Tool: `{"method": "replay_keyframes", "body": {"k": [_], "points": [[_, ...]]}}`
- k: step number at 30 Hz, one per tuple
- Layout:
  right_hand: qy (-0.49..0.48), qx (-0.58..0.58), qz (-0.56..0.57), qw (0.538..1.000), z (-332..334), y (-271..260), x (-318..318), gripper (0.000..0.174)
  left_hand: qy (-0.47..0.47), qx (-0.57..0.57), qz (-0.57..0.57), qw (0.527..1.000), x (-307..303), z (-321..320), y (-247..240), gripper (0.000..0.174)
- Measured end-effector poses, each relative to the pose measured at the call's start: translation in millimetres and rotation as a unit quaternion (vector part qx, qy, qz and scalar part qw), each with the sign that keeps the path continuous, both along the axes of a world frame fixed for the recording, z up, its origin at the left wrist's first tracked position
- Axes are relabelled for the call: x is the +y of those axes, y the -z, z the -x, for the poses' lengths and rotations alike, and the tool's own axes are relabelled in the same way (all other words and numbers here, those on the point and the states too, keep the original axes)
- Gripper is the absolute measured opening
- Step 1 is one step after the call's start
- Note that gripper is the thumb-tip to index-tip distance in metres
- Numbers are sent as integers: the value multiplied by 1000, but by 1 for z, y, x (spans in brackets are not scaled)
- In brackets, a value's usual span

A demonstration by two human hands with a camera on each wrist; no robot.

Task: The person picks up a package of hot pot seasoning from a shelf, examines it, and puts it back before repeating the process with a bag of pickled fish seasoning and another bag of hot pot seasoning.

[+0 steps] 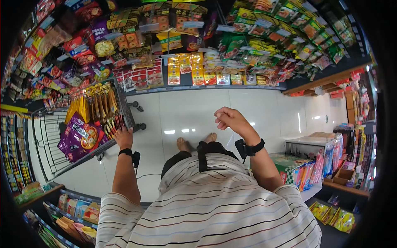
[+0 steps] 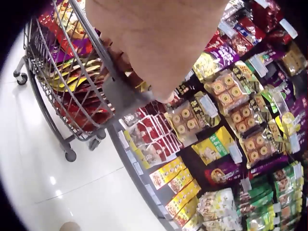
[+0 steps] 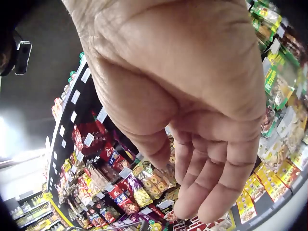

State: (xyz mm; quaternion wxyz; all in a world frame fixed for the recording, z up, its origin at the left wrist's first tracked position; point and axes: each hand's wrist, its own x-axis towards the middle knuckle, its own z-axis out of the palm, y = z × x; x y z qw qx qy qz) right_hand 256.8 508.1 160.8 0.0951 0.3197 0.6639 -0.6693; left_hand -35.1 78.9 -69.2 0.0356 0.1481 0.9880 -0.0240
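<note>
My left hand (image 1: pixel 123 137) lies on the edge of a shopping cart (image 1: pixel 126 105), and in the left wrist view its fingers (image 2: pixel 120 57) curl over the dark rim. Purple packets (image 1: pixel 80 138) and a row of yellow-brown packets (image 1: pixel 97 105) fill part of the cart. My right hand (image 1: pixel 231 120) is raised over the floor in front of the body, holding nothing, with its fingers loosely bent. In the right wrist view the palm and loosely bent fingers (image 3: pixel 211 168) face the camera, with hanging packets behind them.
A long shelf (image 1: pixel 182 87) of hanging packets runs along the far side. At the right stands a display with green boxes (image 1: pixel 285 163) and pink packets. Low racks (image 1: pixel 78 206) stand behind at the left. Two feet stand on the tiled floor (image 1: pixel 165 111).
</note>
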Motion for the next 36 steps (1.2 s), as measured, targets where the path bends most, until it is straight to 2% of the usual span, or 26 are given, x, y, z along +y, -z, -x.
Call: {"method": "replay_keyframes", "body": {"k": [3,6,16,21,24,25,28,29,32,33,36], "points": [[-20,2,3,1000,6,5,-4,26,-2,21,-15,1000,-3,-13,-2,47],[-41,-9,0,999,15,8,-9,26,-22,-16,14,1000,-5,-29,-15,54],[-72,-29,9,997,59,14,-24,27,20,-4,-59,998,-52,-89,-2,50],[-115,-10,9,993,79,20,-31,27,21,-61,-67,996,-65,-125,-18,57],[-151,-8,9,988,91,25,-40,28,-5,-160,-189,969,-51,-126,-26,61],[-163,-7,8,987,96,25,-44,28,12,-160,-249,955,-45,-123,-25,62],[-192,-11,-1,981,108,20,-58,29,-47,-166,-263,949,-19,-114,-25,61],[-199,-7,-5,980,110,18,-62,29,-35,-150,-255,955,-14,-112,-27,58],[-215,-9,-23,976,113,14,-65,29,41,-74,-129,988,-6,-108,-18,57],[-215,-10,-26,976,116,13,-65,29,59,-50,-147,986,-3,-105,-17,52],[-215,-13,-34,976,112,10,-61,29,-7,-191,-102,976,9,-115,-11,44]]}}
